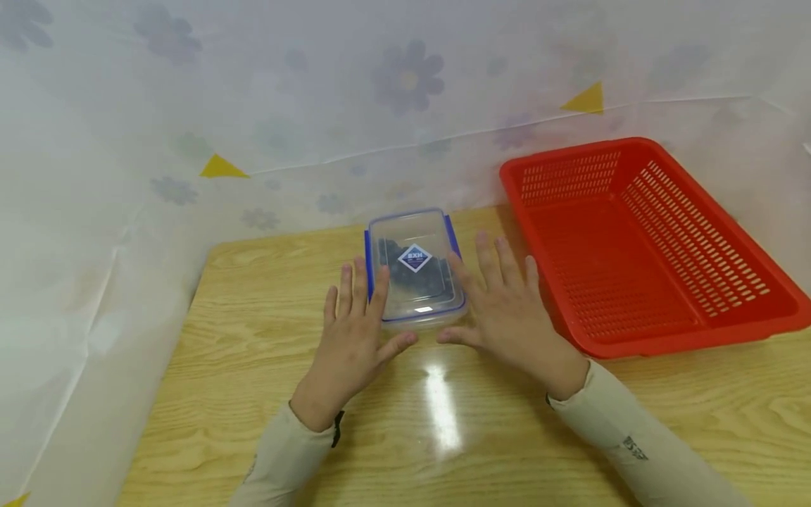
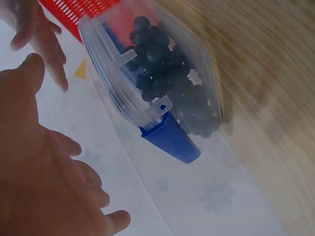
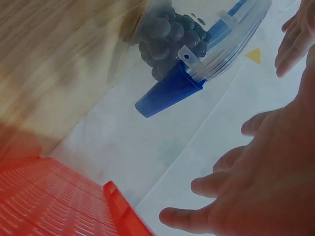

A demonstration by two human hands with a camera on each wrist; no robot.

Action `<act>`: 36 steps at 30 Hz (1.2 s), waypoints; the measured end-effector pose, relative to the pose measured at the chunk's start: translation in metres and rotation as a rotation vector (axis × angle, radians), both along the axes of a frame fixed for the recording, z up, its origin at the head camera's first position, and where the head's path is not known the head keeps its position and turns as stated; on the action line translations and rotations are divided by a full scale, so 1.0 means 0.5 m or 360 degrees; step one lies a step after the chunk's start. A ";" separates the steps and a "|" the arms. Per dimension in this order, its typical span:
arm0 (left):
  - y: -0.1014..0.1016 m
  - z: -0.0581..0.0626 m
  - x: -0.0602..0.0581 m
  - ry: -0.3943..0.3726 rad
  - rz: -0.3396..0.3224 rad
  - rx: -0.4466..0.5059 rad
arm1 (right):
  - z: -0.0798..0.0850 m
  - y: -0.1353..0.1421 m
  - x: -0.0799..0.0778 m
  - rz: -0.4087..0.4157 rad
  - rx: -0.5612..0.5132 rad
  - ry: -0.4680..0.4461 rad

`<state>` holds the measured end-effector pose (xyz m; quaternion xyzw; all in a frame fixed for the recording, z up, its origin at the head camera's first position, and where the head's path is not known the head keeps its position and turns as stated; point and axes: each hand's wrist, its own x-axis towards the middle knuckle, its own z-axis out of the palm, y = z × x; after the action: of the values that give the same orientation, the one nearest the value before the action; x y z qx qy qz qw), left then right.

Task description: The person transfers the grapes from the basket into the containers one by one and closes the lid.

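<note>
A clear plastic food container [image 1: 412,229] with a blue-edged lid lies on the wooden table, a diamond label on its top. Dark grapes [image 2: 170,81] show through its wall in the left wrist view. Blue side clips [image 3: 170,91] slant outward from the lid's edge. My left hand [image 1: 348,345], fingers spread, is at the container's near left corner. Opposite it, my right hand [image 1: 513,317] spreads its fingers by the right side. Both thumbs point toward each other in front of the container, with a gap between them. Neither hand grips anything.
A red perforated plastic basket [image 1: 684,343] stands on the table to the right, close beside my right hand. Behind the table hangs a pale flowered sheet [image 1: 317,91] with yellow triangles on it. The table's left edge shows beyond my left hand.
</note>
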<state>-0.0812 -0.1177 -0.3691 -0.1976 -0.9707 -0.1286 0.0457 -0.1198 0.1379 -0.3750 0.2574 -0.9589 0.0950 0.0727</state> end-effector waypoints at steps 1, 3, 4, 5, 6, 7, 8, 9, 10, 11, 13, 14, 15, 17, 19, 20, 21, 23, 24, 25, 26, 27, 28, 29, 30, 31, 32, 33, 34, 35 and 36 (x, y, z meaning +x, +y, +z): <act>0.000 -0.001 0.000 -0.0004 0.0003 -0.0004 | 0.000 0.000 0.000 0.0001 0.0010 -0.0002; 0.001 -0.002 0.000 -0.0001 0.0008 -0.0023 | 0.000 -0.001 -0.001 0.0001 0.0035 -0.0011; 0.001 -0.003 0.000 -0.0004 0.0010 -0.0028 | -0.001 0.000 -0.001 0.0000 0.0046 -0.0023; 0.001 -0.004 0.000 -0.0005 0.0012 -0.0036 | -0.001 0.000 -0.001 -0.0001 0.0054 -0.0027; 0.001 -0.004 0.000 -0.0007 0.0013 -0.0042 | -0.002 0.001 -0.001 -0.0002 0.0060 -0.0032; 0.001 -0.005 0.001 -0.0011 0.0013 -0.0044 | -0.003 0.001 -0.002 -0.0004 0.0064 -0.0042; 0.002 -0.005 0.001 -0.0016 0.0012 -0.0042 | -0.004 0.002 -0.003 -0.0004 0.0062 -0.0049; 0.002 -0.005 0.001 -0.0025 0.0012 -0.0036 | -0.004 0.002 -0.003 -0.0005 0.0064 -0.0051; 0.002 -0.005 0.001 -0.0030 0.0012 -0.0027 | -0.005 0.003 -0.004 -0.0006 0.0061 -0.0058; 0.002 -0.005 0.001 -0.0028 0.0013 -0.0026 | -0.005 0.003 -0.005 -0.0007 0.0059 -0.0061; 0.003 -0.004 0.001 -0.0030 0.0016 -0.0020 | -0.005 0.004 -0.008 -0.0010 0.0053 -0.0070; 0.003 -0.004 0.000 -0.0029 0.0018 -0.0021 | -0.005 0.004 -0.009 -0.0011 0.0050 -0.0074; 0.004 -0.003 0.000 -0.0025 0.0020 -0.0027 | -0.005 0.004 -0.010 -0.0015 0.0050 -0.0083; 0.004 -0.003 -0.001 -0.0021 0.0019 -0.0037 | -0.004 0.004 -0.012 -0.0020 0.0052 -0.0093; 0.005 -0.003 -0.002 -0.0031 0.0020 -0.0038 | -0.004 0.005 -0.013 -0.0026 0.0060 -0.0115; 0.006 -0.003 -0.002 -0.0038 0.0022 -0.0036 | -0.003 0.005 -0.013 -0.0030 0.0066 -0.0125; 0.007 -0.003 -0.003 -0.0041 0.0022 -0.0037 | -0.003 0.005 -0.014 -0.0033 0.0068 -0.0135; 0.008 -0.003 -0.004 -0.0046 0.0024 -0.0031 | -0.004 0.005 -0.013 -0.0037 0.0071 -0.0146; 0.009 -0.003 -0.004 -0.0049 0.0027 -0.0029 | -0.004 0.005 -0.013 -0.0039 0.0068 -0.0148; 0.009 -0.003 -0.005 -0.0046 0.0029 -0.0029 | -0.004 0.005 -0.013 -0.0039 0.0064 -0.0148; 0.009 -0.003 -0.006 -0.0045 0.0029 -0.0027 | -0.005 0.006 -0.013 -0.0039 0.0060 -0.0146; 0.009 -0.003 -0.006 -0.0040 0.0027 -0.0026 | -0.006 0.006 -0.013 -0.0037 0.0056 -0.0144; 0.010 -0.003 -0.007 -0.0037 0.0026 -0.0024 | -0.006 0.006 -0.013 -0.0037 0.0056 -0.0140; 0.010 -0.002 -0.007 -0.0033 0.0025 -0.0024 | -0.007 0.006 -0.013 -0.0037 0.0054 -0.0136; 0.010 -0.002 -0.008 -0.0028 0.0023 -0.0027 | -0.007 0.006 -0.013 -0.0036 0.0056 -0.0134; 0.011 -0.001 -0.008 -0.0025 0.0021 -0.0027 | -0.007 0.006 -0.013 -0.0036 0.0062 -0.0130; 0.011 -0.001 -0.008 -0.0025 0.0018 -0.0028 | -0.007 0.005 -0.014 -0.0037 0.0065 -0.0126; 0.012 0.000 -0.008 -0.0025 0.0016 -0.0026 | -0.007 0.005 -0.014 -0.0038 0.0069 -0.0123; 0.012 0.000 -0.009 -0.0027 0.0015 -0.0024 | -0.007 0.005 -0.014 -0.0040 0.0072 -0.0120; 0.012 0.000 -0.009 -0.0026 0.0014 -0.0026 | -0.007 0.005 -0.014 -0.0041 0.0074 -0.0119; 0.013 0.001 -0.009 -0.0025 0.0012 -0.0028 | -0.006 0.005 -0.014 -0.0041 0.0076 -0.0117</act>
<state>-0.0858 -0.1113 -0.3687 -0.1932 -0.9729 -0.1216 0.0367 -0.1266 0.1406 -0.3781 0.2430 -0.9661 0.0804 0.0325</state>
